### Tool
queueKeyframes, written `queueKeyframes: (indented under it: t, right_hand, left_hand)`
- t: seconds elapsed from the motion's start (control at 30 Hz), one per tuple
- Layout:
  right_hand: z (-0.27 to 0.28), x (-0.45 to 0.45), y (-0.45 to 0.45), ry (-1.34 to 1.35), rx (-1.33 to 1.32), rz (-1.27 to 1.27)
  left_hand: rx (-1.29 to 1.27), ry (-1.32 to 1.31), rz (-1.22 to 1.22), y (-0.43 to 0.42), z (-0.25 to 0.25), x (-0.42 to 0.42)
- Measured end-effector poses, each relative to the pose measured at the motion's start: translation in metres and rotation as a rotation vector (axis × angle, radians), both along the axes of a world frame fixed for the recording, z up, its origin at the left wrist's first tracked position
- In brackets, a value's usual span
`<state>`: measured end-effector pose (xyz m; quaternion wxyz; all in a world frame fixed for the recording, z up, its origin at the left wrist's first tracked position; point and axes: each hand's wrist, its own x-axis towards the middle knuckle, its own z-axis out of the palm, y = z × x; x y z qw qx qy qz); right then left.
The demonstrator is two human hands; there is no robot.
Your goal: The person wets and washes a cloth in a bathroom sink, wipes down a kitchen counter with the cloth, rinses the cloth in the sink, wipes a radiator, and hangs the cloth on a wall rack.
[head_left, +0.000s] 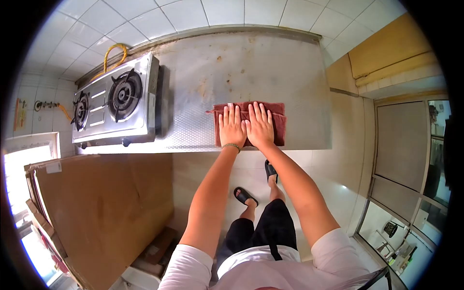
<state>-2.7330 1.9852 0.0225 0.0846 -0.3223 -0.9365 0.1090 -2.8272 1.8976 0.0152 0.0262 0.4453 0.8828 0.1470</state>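
A folded reddish-brown cloth point(279, 126) lies flat near the front edge of the metal countertop point(290, 67). My left hand point(232, 128) presses on its left half, palm down with the fingers stretched forward. Beside it, my right hand point(260, 126) rests flat on the middle of the cloth, fingers also extended. The two thumbs are close together. A beaded bracelet point(231, 146) circles my left wrist. Brown stains point(229, 82) mark the metal beyond the cloth.
A two-burner gas stove point(113, 104) stands on the counter's left end, with a yellow hose point(115, 47) behind it. White tiles point(227, 12) line the wall. A large cardboard box point(106, 203) stands below at left. A sliding door point(401, 140) is at right.
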Motion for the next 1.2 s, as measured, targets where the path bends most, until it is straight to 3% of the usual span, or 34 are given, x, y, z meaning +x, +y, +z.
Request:
queueKeyframes:
  t: [0.87,1.2]
  right_hand:
    - [-0.016,-0.208,0.202,0.192,0.076,-0.03]
    - [-0.012,-0.23,0.228,0.135,0.04,0.003]
  left_hand:
    - [0.049,0.116,-0.067,0.207,-0.007,-0.214]
    - [0.03,0.082,-0.074,0.229,-0.001,-0.236]
